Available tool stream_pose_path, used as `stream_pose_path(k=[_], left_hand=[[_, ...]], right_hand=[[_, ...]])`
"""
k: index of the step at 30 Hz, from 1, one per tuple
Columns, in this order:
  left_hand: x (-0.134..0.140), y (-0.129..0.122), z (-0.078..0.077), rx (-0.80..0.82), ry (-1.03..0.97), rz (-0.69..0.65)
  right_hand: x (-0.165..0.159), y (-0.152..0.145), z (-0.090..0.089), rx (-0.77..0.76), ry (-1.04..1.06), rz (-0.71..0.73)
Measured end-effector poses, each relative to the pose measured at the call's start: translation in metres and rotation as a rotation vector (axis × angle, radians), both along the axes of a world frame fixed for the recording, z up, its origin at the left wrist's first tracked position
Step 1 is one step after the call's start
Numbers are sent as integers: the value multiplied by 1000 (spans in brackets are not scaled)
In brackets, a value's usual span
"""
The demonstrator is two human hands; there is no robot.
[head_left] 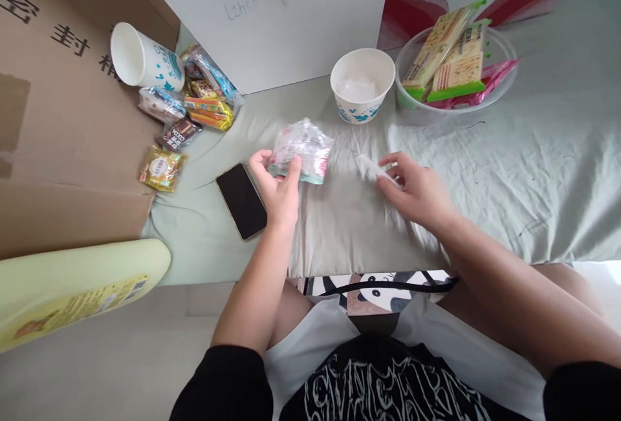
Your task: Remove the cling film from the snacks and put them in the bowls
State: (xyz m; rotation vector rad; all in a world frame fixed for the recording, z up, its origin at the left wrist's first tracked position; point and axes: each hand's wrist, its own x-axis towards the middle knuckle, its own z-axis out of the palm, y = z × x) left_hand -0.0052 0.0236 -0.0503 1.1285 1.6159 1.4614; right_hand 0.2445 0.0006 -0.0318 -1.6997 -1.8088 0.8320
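Observation:
My left hand (279, 191) is closed on a crinkled clear plastic packet (305, 143), thumb on top; it has red print and a pale green edge. What lies inside the packet is hard to make out. To the right, my right hand (414, 189) pinches a slim whitish translucent piece (371, 165), its kind unclear, just above the cloth. Behind the hands stands a white paper bowl (359, 112) with blue leaf print and something pale at its bottom. A dark-screened phone (241, 201) lies beside my left wrist.
Wrapped biscuits (458, 68) fill a clear plastic tub (504, 94) at the back right. Several small snack packets (208, 112) and a tipped paper cup (145, 62) lie at left, against a cardboard box (72, 130). A white box (272, 26) borders the back. A yellow-green container (87, 285) sits front left.

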Motion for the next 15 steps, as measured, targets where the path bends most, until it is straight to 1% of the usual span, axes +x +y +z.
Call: stream_pose_path(k=[2,4,6,8,11,13,15], left_hand=[[3,-5,0,12,108,-77],[6,-9,1,29,305,-96],[5,-10,3,31,487,-85],[4,-7,3,33,574,-102],[2,0,4,32,539,-177],[4,2,5,31,446,-188],[7,1,6,24,297,-202]], right_hand=[[10,5,-5,163,-129,-101],[17,9,-10,321,-196,-127],[20,10,-13,425,-189,-72],[19,9,-14,477,-146,10],[12,5,-14,501,-78,106],[7,2,-15,482,-21,147],[4,0,-15,466,46,176]])
